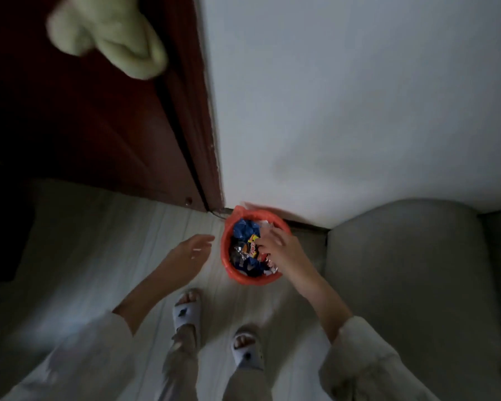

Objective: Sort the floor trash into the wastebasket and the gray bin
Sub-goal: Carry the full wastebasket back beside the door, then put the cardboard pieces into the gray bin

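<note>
Low at centre frame, the round orange-lined wastebasket (229, 270) holds crinkly foil snack wrappers (245, 251): light, soft, slippery, best pinched by an edge. The right hand (281, 253) reaches in, its grip unclear; the left hand (190, 253) hovers open, empty.

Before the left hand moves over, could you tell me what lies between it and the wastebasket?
In the head view, only bare pale floor separates the open left hand from the red-lined wastebasket; no trash lies in that stretch.
</note>
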The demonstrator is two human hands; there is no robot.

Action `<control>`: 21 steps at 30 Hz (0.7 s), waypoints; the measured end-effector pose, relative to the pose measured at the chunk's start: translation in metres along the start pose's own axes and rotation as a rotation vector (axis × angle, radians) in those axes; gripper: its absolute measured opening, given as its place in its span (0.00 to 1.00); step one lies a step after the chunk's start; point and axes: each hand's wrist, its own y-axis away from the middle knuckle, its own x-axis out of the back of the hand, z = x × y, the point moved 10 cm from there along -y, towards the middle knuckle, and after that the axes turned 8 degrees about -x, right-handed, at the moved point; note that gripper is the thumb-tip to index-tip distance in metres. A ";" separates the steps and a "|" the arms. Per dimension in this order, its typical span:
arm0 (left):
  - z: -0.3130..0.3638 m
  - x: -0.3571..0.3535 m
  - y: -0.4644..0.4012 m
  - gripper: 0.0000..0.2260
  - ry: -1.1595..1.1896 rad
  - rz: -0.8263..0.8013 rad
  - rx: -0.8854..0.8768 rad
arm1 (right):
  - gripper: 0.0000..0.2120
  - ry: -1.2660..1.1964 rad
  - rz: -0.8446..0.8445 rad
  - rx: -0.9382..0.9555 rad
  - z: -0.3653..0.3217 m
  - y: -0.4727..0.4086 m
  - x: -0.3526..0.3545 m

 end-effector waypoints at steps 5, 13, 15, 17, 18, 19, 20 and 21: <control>0.043 0.077 0.112 0.12 0.281 0.369 -0.009 | 0.14 0.069 -0.071 0.173 -0.059 0.097 0.006; 0.003 0.161 0.366 0.09 0.491 0.890 0.014 | 0.12 0.435 -0.469 0.487 -0.133 0.254 -0.140; -0.024 0.173 0.443 0.08 0.536 1.068 0.050 | 0.13 0.544 -0.552 0.581 -0.138 0.302 -0.191; -0.048 0.175 0.519 0.08 0.571 1.231 0.068 | 0.14 0.613 -0.649 0.657 -0.136 0.353 -0.241; -0.059 0.173 0.561 0.08 0.573 1.306 0.080 | 0.14 0.653 -0.707 0.692 -0.130 0.384 -0.271; -0.067 0.170 0.589 0.08 0.575 1.348 0.090 | 0.14 0.684 -0.746 0.714 -0.125 0.407 -0.292; -0.075 0.165 0.621 0.09 0.591 1.399 0.100 | 0.14 0.714 -0.791 0.740 -0.117 0.434 -0.316; -0.088 0.157 0.665 0.09 0.611 1.473 0.116 | 0.14 0.753 -0.855 0.770 -0.101 0.469 -0.349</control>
